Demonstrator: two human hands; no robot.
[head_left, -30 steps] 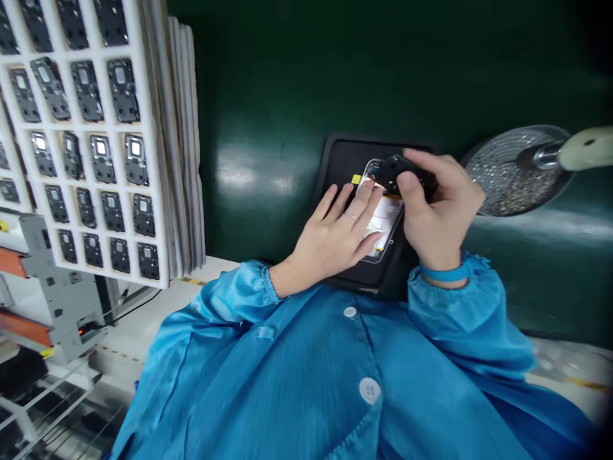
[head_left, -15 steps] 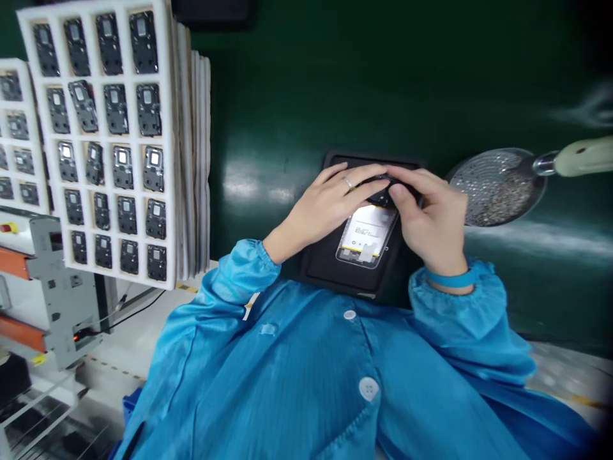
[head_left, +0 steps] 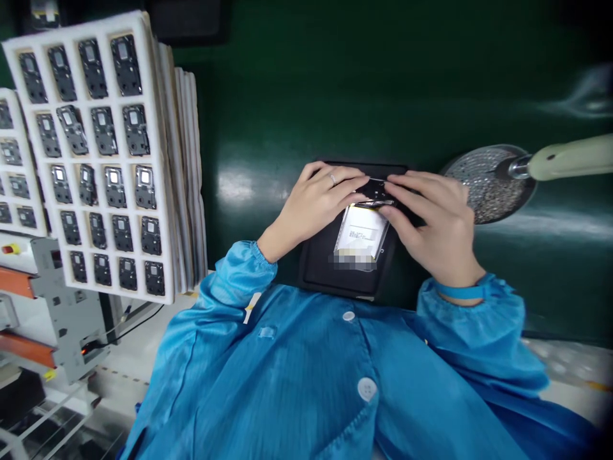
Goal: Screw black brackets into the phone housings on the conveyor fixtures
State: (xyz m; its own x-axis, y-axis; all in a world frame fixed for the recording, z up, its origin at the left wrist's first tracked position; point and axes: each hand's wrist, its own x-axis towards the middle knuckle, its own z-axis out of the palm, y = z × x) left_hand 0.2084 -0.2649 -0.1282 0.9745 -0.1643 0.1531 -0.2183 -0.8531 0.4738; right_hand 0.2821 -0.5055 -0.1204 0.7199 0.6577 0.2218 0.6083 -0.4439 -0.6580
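Note:
An opened smartphone (head_left: 361,233) with a pale battery bearing printed text lies in a black tray (head_left: 320,268). Over its upper end is a black plastic phone part (head_left: 373,190), gripped from both sides. The fingers of my left hand (head_left: 318,201), one with a ring, close on its left edge. My right hand (head_left: 433,220), with a blue wristband, pinches its right edge between thumb and fingers. Part of the phone's lower end is blurred out. Whether the black part is seated on the phone or slightly lifted, I cannot tell.
At left, a stack of white foam trays (head_left: 160,185) stands with similar black parts in its compartments. A round metal scoop (head_left: 498,198) with a pale handle (head_left: 569,158) holds small shiny pieces at right. Grey equipment (head_left: 71,332) stands lower left; another black tray (head_left: 186,22) lies at the back.
The fingers of my two hands have shifted apart along the black part, uncovering more of it. My right hand has moved slightly right. The view itself has shifted a little.

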